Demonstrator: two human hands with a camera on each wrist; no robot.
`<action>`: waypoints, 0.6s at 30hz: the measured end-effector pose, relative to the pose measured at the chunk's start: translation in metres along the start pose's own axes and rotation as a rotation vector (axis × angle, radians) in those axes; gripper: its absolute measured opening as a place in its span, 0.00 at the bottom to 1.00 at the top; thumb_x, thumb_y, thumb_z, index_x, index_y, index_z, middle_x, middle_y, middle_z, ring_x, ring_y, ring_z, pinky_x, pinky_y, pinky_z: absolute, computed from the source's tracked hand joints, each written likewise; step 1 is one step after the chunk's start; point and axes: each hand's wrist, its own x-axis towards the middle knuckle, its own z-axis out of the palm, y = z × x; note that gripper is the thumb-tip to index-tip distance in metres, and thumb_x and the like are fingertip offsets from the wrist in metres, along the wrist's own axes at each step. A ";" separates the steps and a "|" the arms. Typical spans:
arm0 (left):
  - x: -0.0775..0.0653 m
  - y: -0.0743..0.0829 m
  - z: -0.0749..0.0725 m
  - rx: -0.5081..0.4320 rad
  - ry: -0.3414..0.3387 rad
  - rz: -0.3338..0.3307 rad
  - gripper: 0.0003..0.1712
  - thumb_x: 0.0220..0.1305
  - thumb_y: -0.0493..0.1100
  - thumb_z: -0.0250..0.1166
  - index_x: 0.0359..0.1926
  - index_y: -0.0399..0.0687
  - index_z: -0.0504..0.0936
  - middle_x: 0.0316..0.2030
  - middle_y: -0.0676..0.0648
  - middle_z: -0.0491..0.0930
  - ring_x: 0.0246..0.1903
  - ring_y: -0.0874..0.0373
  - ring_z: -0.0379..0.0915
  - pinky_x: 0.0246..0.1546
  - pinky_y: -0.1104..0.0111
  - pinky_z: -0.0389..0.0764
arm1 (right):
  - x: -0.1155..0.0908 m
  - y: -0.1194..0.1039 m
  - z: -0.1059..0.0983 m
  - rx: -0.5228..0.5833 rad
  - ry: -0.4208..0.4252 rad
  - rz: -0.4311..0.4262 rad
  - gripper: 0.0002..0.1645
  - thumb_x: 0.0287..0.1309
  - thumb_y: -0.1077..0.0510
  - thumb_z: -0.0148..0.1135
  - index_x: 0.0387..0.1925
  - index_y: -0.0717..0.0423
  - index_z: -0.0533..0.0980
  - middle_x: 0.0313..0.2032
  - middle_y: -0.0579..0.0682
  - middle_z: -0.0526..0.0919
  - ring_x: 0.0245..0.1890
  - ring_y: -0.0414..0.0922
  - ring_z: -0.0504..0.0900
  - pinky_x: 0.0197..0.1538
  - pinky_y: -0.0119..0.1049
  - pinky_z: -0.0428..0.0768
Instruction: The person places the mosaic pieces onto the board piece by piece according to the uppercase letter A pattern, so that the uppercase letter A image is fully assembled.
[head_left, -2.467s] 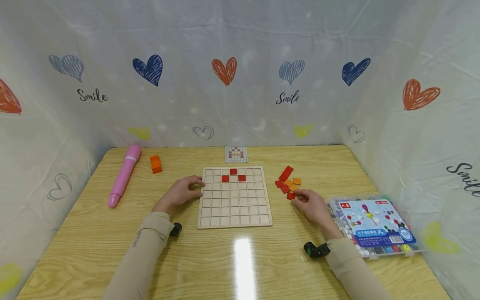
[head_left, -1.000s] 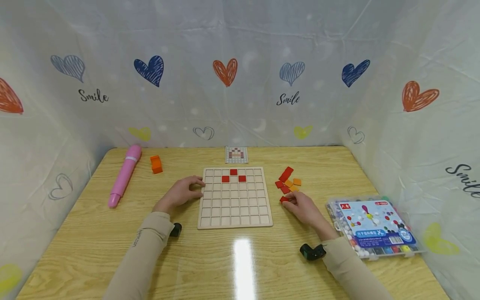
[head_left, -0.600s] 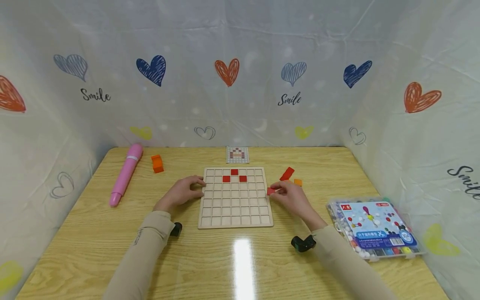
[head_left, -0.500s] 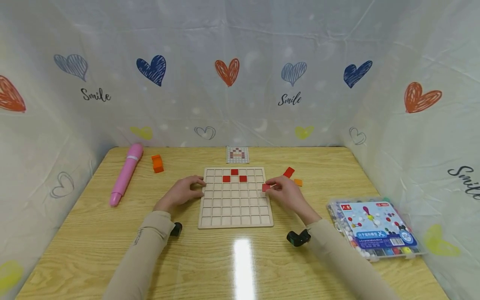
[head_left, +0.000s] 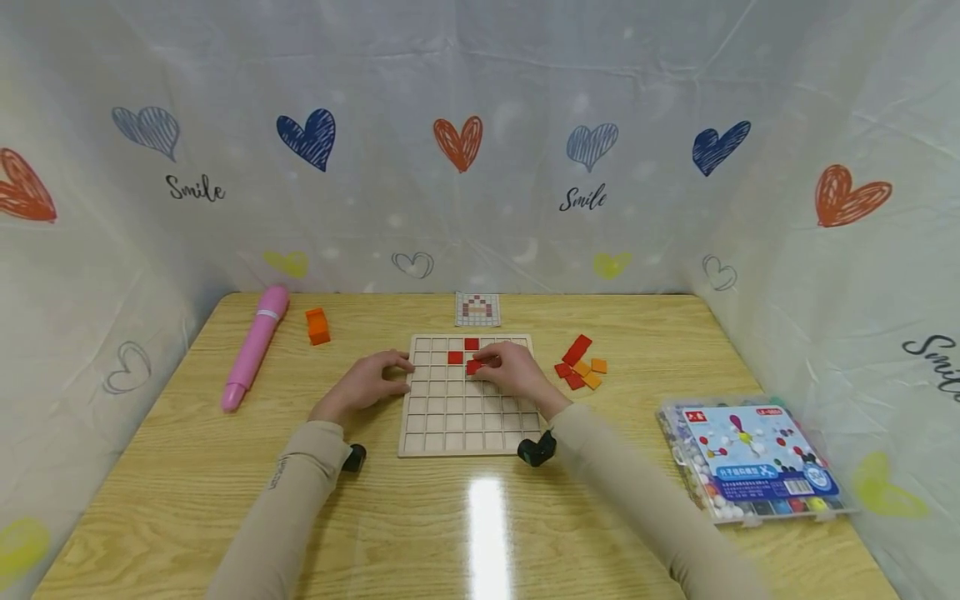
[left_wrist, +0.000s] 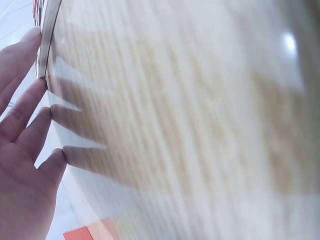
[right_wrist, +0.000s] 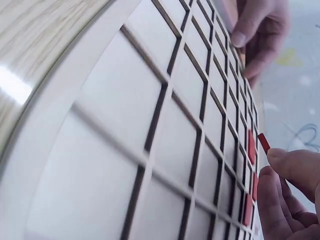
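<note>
A pale wooden grid board (head_left: 435, 417) lies mid-table. My left hand (head_left: 365, 385) rests at its left edge; in the left wrist view the fingers are extended, with fingertips on the rim and table. Over the board's upper part, my right hand (head_left: 517, 371) pinches a small red square tile (head_left: 473, 367) between thumb and fingers; the right wrist view shows this tile tilted above the grid. Two red tiles in the grid, one in the top row (head_left: 471, 343) and one lower left (head_left: 455, 357), show in the head view. A third (right_wrist: 247, 210) appears in the right wrist view.
Several loose red tiles (head_left: 574, 381) and orange tiles (head_left: 598, 365) lie right of the board. A pattern card (head_left: 477, 309) sits behind it. At left are an orange block (head_left: 317, 326) and a pink wand-shaped object (head_left: 255, 350); at right, a clear plastic box (head_left: 757, 458) of coloured balls.
My right hand has pulled a red tile from the loose pile and carried it left over the board's upper middle. My left hand has stayed at the board's left edge.
</note>
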 end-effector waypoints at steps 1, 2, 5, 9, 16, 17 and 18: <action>0.000 0.000 0.000 0.001 0.001 0.000 0.18 0.62 0.39 0.68 0.53 0.42 0.81 0.68 0.40 0.66 0.71 0.40 0.52 0.70 0.47 0.54 | 0.003 -0.002 0.004 -0.003 -0.006 -0.007 0.17 0.60 0.59 0.67 0.51 0.57 0.82 0.47 0.50 0.84 0.43 0.44 0.82 0.49 0.38 0.80; 0.000 0.000 0.000 0.002 0.000 -0.001 0.18 0.62 0.39 0.68 0.53 0.42 0.81 0.68 0.40 0.67 0.71 0.40 0.52 0.70 0.47 0.54 | 0.005 -0.004 0.008 0.003 -0.010 -0.014 0.17 0.60 0.59 0.66 0.50 0.57 0.82 0.46 0.50 0.85 0.42 0.44 0.82 0.48 0.38 0.80; 0.000 0.000 0.000 0.001 0.001 -0.003 0.18 0.63 0.39 0.68 0.53 0.42 0.81 0.68 0.40 0.66 0.71 0.40 0.52 0.70 0.47 0.54 | 0.011 -0.009 0.018 0.019 -0.029 -0.019 0.16 0.61 0.61 0.65 0.50 0.58 0.82 0.45 0.50 0.84 0.41 0.44 0.82 0.47 0.37 0.80; 0.001 -0.001 0.000 -0.002 0.005 -0.004 0.18 0.63 0.39 0.68 0.53 0.43 0.81 0.68 0.40 0.67 0.71 0.40 0.52 0.70 0.47 0.54 | 0.016 -0.016 0.027 0.023 -0.039 -0.027 0.15 0.61 0.62 0.64 0.50 0.58 0.82 0.45 0.51 0.84 0.42 0.45 0.82 0.47 0.37 0.80; 0.002 -0.002 0.000 -0.010 0.004 -0.012 0.18 0.63 0.39 0.68 0.53 0.43 0.81 0.67 0.40 0.67 0.71 0.41 0.53 0.70 0.47 0.54 | 0.023 -0.023 0.037 0.026 -0.046 -0.056 0.15 0.61 0.64 0.63 0.50 0.61 0.81 0.45 0.53 0.84 0.40 0.44 0.82 0.46 0.36 0.81; 0.002 -0.002 0.000 -0.010 0.002 -0.011 0.18 0.63 0.39 0.68 0.53 0.43 0.81 0.67 0.40 0.67 0.71 0.41 0.53 0.70 0.47 0.54 | 0.024 -0.024 0.037 0.020 -0.048 -0.060 0.15 0.61 0.64 0.63 0.50 0.61 0.81 0.45 0.53 0.85 0.40 0.44 0.82 0.46 0.36 0.81; 0.002 -0.001 0.000 -0.011 0.001 -0.011 0.18 0.63 0.39 0.68 0.53 0.43 0.81 0.67 0.40 0.67 0.71 0.41 0.53 0.70 0.47 0.54 | 0.025 -0.025 0.038 0.013 -0.049 -0.065 0.15 0.60 0.64 0.63 0.49 0.61 0.81 0.45 0.53 0.85 0.39 0.44 0.82 0.46 0.36 0.81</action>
